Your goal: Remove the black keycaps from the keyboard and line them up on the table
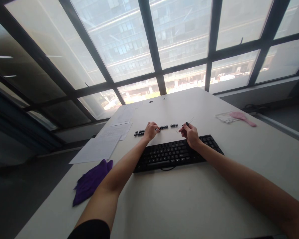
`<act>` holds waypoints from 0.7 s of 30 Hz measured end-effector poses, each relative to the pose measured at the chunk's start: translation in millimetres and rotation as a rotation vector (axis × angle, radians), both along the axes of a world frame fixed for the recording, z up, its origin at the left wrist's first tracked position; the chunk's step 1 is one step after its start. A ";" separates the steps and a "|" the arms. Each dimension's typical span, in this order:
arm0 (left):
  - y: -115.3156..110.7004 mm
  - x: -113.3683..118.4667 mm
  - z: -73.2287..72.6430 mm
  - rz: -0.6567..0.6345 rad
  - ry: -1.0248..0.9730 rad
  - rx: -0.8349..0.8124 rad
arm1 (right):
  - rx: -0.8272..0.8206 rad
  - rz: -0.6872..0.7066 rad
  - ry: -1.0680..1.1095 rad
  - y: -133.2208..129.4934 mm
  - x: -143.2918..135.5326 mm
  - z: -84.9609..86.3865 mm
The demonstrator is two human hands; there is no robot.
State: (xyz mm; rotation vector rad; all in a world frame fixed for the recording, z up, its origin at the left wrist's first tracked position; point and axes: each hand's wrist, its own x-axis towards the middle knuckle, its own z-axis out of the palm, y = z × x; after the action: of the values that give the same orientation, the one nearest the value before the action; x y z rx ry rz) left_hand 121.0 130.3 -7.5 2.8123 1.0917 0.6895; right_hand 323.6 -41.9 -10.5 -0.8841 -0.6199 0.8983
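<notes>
Black keycaps (173, 125), left hand (151, 130) (curled), right hand (190, 134) pinching

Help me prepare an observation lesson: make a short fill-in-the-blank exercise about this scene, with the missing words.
1. Seen by the person, the crumpled purple cloth lies to the ____ of the black rectangular keyboard.
2. The small piece held in the bare right hand is coloured ____.
3. The broken row of small black keycaps, where the bare left hand is, lies ____ the keyboard and the tall dark-framed windows.
4. The round-headed, handled object right of the keyboard is ____ in colour.

Missing words: left; black; between; pink.
</notes>
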 end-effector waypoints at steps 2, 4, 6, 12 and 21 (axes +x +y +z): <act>-2.5 0.7 3.0 0.011 -0.019 -0.003 | 0.002 0.002 -0.050 0.7 0.2 -1.0; -8.1 2.3 7.6 0.015 -0.048 0.003 | 0.010 0.016 -0.176 0.9 -0.4 -2.2; -19.0 5.0 13.2 0.005 -0.085 0.013 | 0.025 0.040 -0.388 0.0 -2.1 -3.4; -85.1 13.6 20.4 -0.100 -0.205 -0.136 | 0.045 0.126 -0.913 -10.3 -13.3 -4.2; -152.0 13.6 -1.4 -0.176 -0.202 -0.186 | 0.056 0.173 -1.082 -17.3 -17.8 -2.3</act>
State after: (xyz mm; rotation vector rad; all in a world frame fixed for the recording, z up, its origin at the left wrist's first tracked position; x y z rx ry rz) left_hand 134.6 -21.7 -8.8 2.5760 0.8174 0.7886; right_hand 305.8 -59.2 -12.9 -1.2570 -1.6581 0.4845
